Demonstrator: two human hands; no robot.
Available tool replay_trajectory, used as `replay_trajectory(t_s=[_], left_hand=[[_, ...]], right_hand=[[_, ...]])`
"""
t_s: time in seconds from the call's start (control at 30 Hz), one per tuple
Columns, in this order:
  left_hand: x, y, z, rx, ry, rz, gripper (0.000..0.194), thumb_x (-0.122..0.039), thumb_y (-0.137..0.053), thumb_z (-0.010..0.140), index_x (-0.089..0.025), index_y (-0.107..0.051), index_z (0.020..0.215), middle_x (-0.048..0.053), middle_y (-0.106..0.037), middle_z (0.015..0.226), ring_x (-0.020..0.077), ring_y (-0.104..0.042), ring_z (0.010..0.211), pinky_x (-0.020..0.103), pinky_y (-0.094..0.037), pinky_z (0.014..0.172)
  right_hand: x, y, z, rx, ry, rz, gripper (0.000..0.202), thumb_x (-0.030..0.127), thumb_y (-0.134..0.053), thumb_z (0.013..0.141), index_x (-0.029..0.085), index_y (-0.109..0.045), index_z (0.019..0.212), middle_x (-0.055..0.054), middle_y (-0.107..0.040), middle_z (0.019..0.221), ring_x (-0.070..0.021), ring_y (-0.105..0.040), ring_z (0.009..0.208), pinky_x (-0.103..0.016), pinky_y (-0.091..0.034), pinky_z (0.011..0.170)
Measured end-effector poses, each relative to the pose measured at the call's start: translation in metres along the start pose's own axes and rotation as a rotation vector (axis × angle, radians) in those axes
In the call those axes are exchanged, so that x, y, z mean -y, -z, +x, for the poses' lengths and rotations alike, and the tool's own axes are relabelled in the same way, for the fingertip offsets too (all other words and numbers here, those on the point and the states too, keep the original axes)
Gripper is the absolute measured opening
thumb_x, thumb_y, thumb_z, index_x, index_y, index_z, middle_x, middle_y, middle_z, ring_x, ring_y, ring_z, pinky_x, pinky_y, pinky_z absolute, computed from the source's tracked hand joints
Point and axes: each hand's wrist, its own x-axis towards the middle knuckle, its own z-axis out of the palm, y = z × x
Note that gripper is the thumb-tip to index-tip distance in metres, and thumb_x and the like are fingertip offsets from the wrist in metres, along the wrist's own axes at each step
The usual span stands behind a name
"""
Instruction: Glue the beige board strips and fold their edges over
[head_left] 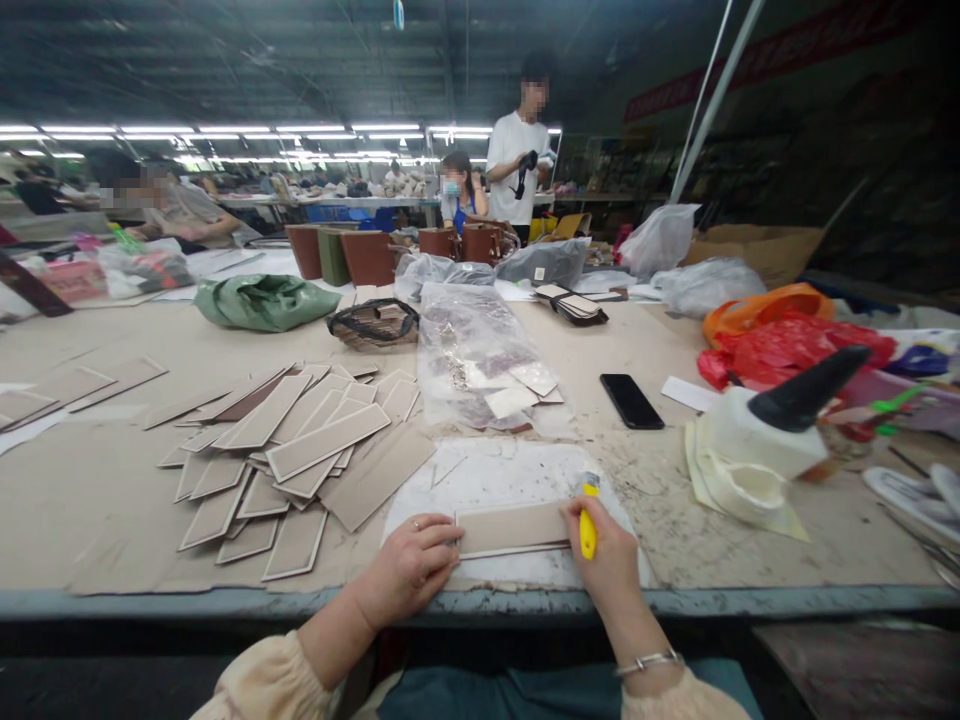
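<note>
A long beige leather-like strip (514,530) with pale edges lies on a white sheet (510,462) near the table's front edge. My left hand (420,562) grips its left end, fingers bent together and the thumb hidden. At the other end, my right hand (606,550) pinches the strip with thumb and fingertips. That hand also holds a small yellow-handled brush (589,530), its grey metal end pointing away from me. Left of the sheet is a loose heap of similar beige strips (300,440).
Beyond the sheet lies a clear plastic bag (480,350) with pieces on it. To the right are a black phone (631,401), a white bottle with a black spout (776,440) and a red bag (795,345). A green bag (266,302) lies further back. Other people are in the background.
</note>
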Motion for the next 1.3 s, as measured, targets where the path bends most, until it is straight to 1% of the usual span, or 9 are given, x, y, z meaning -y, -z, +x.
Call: replay_trajectory(t_s=[0.1,0.3,0.6,0.8,0.93,1.07,1.17,1.3], left_hand=[[0.0,0.0,0.001,-0.001,0.0,-0.011,0.016,-0.014,-0.053,0.087,-0.02,-0.068,0.085,0.006,-0.068,0.108,0.021,-0.057,0.106,0.039,-0.051,0.092],[-0.001,0.001,0.003,-0.001,-0.002,-0.031,0.016,-0.013,-0.052,0.086,-0.019,-0.066,0.083,0.006,-0.068,0.105,0.0205,-0.057,0.105,0.038,-0.05,0.094],[-0.004,0.002,0.004,-0.001,0.008,-0.036,0.016,-0.013,-0.052,0.086,-0.019,-0.066,0.081,0.005,-0.068,0.105,0.02,-0.057,0.104,0.037,-0.051,0.093],[-0.002,0.001,0.004,-0.004,0.01,-0.03,0.017,-0.013,-0.052,0.087,-0.019,-0.066,0.082,0.006,-0.068,0.105,0.0203,-0.057,0.104,0.037,-0.051,0.093],[-0.001,-0.002,0.003,0.002,0.004,-0.03,0.016,-0.013,-0.051,0.087,-0.019,-0.066,0.084,0.005,-0.068,0.107,0.02,-0.057,0.104,0.038,-0.05,0.095],[-0.001,-0.001,0.004,-0.004,-0.001,-0.027,0.017,-0.013,-0.051,0.087,-0.019,-0.065,0.08,0.005,-0.069,0.105,0.0194,-0.058,0.103,0.036,-0.05,0.095],[-0.003,0.001,0.006,-0.018,-0.01,-0.015,0.019,-0.014,-0.05,0.088,-0.019,-0.065,0.078,0.006,-0.07,0.102,0.0188,-0.059,0.102,0.035,-0.051,0.095],[-0.003,0.002,0.007,-0.015,-0.017,-0.006,0.018,-0.015,-0.05,0.089,-0.019,-0.066,0.082,0.006,-0.069,0.103,0.0184,-0.06,0.103,0.034,-0.05,0.096]], right_hand=[[0.0,0.0,0.001,0.009,0.036,-0.051,0.025,0.04,-0.044,0.09,0.023,-0.058,0.081,0.0,-0.064,0.067,-0.0161,-0.062,0.058,-0.024,-0.041,0.055],[0.0,0.0,0.001,-0.014,0.078,-0.135,0.025,0.039,-0.044,0.09,0.023,-0.06,0.08,0.0,-0.065,0.068,-0.0165,-0.062,0.059,-0.024,-0.04,0.055],[-0.004,-0.002,-0.002,0.034,0.051,-0.162,0.021,0.038,-0.045,0.091,0.023,-0.058,0.082,0.0,-0.064,0.07,-0.0167,-0.062,0.063,-0.024,-0.04,0.058],[-0.005,-0.003,-0.001,0.018,0.078,-0.214,0.022,0.037,-0.045,0.09,0.023,-0.058,0.081,0.0,-0.063,0.067,-0.0162,-0.059,0.061,-0.024,-0.038,0.057],[-0.005,-0.003,0.0,0.001,0.095,-0.256,0.021,0.037,-0.046,0.09,0.022,-0.058,0.081,-0.001,-0.062,0.068,-0.0168,-0.059,0.063,-0.025,-0.039,0.059],[-0.004,-0.001,0.0,-0.02,0.139,-0.302,0.018,0.033,-0.047,0.09,0.021,-0.058,0.082,-0.002,-0.061,0.069,-0.0188,-0.058,0.068,-0.028,-0.04,0.063],[0.004,0.001,-0.002,-0.026,0.217,-0.261,0.013,0.025,-0.047,0.091,0.02,-0.058,0.086,-0.006,-0.063,0.078,-0.0211,-0.058,0.078,-0.031,-0.043,0.07],[0.029,-0.003,-0.012,0.029,0.298,-0.128,0.012,0.015,-0.045,0.091,0.02,-0.057,0.089,-0.01,-0.064,0.101,-0.0234,-0.057,0.093,-0.037,-0.046,0.081]])
